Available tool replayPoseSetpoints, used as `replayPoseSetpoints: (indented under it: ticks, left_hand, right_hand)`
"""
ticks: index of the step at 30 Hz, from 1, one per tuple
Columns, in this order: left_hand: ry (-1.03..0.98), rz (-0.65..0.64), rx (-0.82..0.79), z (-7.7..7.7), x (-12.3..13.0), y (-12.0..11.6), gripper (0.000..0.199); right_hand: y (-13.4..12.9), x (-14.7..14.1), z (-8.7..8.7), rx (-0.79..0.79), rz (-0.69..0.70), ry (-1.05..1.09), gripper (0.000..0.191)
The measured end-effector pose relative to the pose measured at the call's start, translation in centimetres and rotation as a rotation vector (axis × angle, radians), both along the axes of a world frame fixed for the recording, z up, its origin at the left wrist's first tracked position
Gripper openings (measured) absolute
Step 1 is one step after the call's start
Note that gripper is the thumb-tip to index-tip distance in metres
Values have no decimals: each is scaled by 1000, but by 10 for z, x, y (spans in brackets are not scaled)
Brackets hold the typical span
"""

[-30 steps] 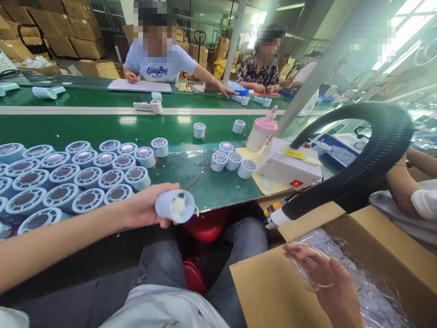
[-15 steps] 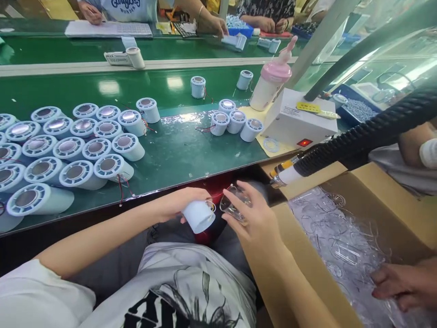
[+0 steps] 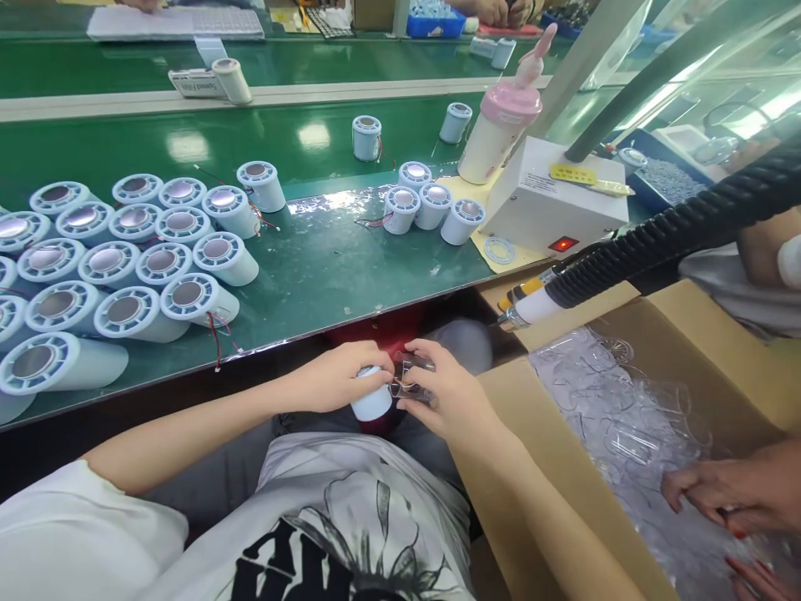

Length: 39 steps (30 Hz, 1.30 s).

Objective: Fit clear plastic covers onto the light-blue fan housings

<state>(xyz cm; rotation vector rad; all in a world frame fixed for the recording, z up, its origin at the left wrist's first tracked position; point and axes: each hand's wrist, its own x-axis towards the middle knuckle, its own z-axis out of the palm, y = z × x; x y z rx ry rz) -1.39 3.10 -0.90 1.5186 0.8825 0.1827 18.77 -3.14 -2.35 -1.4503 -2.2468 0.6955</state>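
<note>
Above my lap, my left hand is closed round a light blue cylinder, whose pale outer side faces me. My right hand grips a clear plastic part with bent fingers, close against the cylinder's right side. Thin wires show between the two pieces; whether the pieces touch is hard to tell. Many similar blue cylinders stand on the left of the green bench. A smaller group of cylinders is near its right end.
An open cardboard box of clear plastic parts is at my right, with another person's hands in it. A white device, a pink-lidded bottle and a black ribbed hose are at the bench's right end.
My hands have come together, bringing the clear part up against the blue cylinder, which has turned more upright. A second hand of the person at right has appeared over the box.
</note>
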Motion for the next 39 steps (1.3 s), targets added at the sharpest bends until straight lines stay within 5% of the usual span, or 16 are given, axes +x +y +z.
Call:
replayPoseSetpoints:
  ticks: [3,8,11,15,19,21,26,39]
  left_hand:
    - [19,19,353,4,-2,-2,22]
    - [-57,35,441,-10,-7,-3,62]
    - [-111,-40,512,-19,-10,-4,66]
    - [-222,-89,306,-18,-11,-7,67]
    - [-281,-7,34,-11,-7,-11,67]
    - [-310,77,-75,-8,-6,-13,64]
    - [-331,143,-269,-3,-7,-17,64]
    - [-322,-50,92,11,-17,-15,73]
  right_hand:
    - [-1,-1,5,-152,-37,238,8]
    - [-3,-3,13,-251,-210,511,28]
    - [-2,-1,15,-340,-319,636,32]
    - [0,4,14,-408,-418,815,31]
    - [0,7,13,-383,-360,909,29]
    - [-3,10,13,-282,-240,797,18]
    - [-12,16,11,16,-7,463,34]
    - [-19,16,15,-328,-69,703,44]
